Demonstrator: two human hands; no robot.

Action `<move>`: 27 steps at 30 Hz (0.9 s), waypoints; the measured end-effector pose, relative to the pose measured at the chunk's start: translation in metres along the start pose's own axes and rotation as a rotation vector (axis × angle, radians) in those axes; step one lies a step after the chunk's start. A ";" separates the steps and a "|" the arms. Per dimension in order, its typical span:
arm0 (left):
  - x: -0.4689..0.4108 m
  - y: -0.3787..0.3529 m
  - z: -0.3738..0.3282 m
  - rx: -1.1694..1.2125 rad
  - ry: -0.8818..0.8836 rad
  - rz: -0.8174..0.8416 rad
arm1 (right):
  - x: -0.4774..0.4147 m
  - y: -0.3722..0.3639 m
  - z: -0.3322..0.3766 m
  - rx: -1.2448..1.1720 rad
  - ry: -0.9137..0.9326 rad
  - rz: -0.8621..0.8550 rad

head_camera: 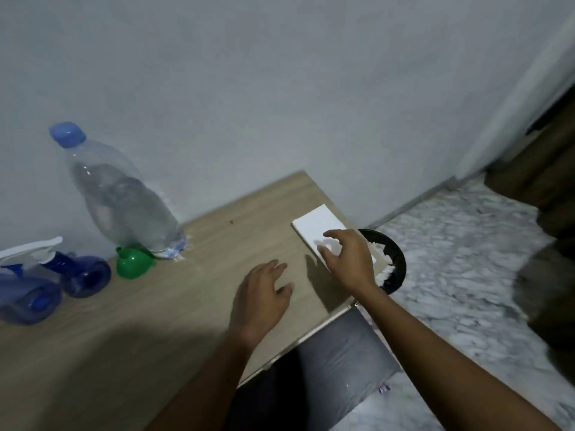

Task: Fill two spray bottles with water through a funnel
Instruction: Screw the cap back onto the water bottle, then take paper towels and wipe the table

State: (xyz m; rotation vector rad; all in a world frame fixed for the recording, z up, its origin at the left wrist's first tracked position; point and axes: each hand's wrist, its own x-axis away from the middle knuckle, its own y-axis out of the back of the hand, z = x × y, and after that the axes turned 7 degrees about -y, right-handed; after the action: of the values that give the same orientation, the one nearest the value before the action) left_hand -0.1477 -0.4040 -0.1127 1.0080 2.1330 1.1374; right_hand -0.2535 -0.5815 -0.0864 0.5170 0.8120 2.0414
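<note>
Two blue spray bottles stand at the table's left: one (26, 298) nearest the edge of the view with a white trigger head, the other (84, 275) just right of it. A green funnel (133, 262) lies next to them. Behind it stands a large clear water bottle (124, 200) with a blue cap, holding water. My left hand (261, 301) hovers over the wooden table (140, 337) with relaxed fingers, holding nothing. My right hand (348, 259) reaches over a white tissue pack (314, 228), fingertips curled at a tissue; whether it pinches the tissue is unclear.
A black bin (396, 259) with crumpled white tissue stands on the marble floor beside the table's right edge. A grey wall runs behind the table. A dark brown piece of furniture (544, 181) sits at the far right.
</note>
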 end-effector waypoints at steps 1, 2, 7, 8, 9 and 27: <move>-0.008 -0.007 -0.010 0.004 -0.021 0.033 | -0.001 0.007 -0.013 0.037 -0.029 -0.021; -0.015 -0.013 -0.020 0.007 -0.033 0.066 | -0.002 0.014 -0.023 0.075 -0.061 -0.031; -0.040 -0.036 -0.048 -0.032 -0.036 0.154 | -0.005 0.031 -0.059 0.181 -0.139 -0.023; -0.043 -0.039 -0.051 -0.056 -0.039 0.149 | -0.005 0.031 -0.062 0.185 -0.140 -0.022; -0.046 -0.043 -0.053 -0.081 -0.036 0.142 | -0.005 0.031 -0.064 0.187 -0.136 -0.027; -0.050 -0.055 -0.059 -0.242 0.009 0.127 | -0.013 0.024 -0.059 0.115 -0.127 -0.114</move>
State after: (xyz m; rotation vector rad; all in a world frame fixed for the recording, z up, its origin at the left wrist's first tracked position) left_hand -0.1811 -0.4926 -0.1246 1.0370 1.9030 1.4242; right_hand -0.2964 -0.6235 -0.1112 0.6433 0.8654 1.8459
